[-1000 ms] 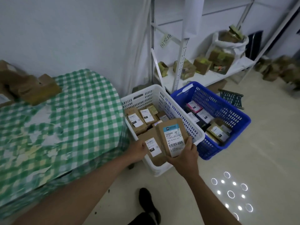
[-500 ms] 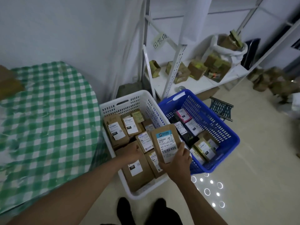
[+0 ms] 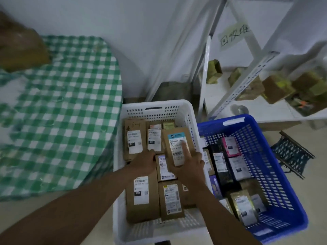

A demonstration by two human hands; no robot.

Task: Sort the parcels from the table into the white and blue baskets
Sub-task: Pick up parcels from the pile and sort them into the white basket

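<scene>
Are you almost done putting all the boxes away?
Many parcels already lie in the white basket and blue basket. The right hand holds a brown parcel over the white one. At least one brown parcel on the table still waits.

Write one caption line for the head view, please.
Right hand holds a brown parcel over the white basket; left hand rests among its parcels, blue basket beside.
</scene>
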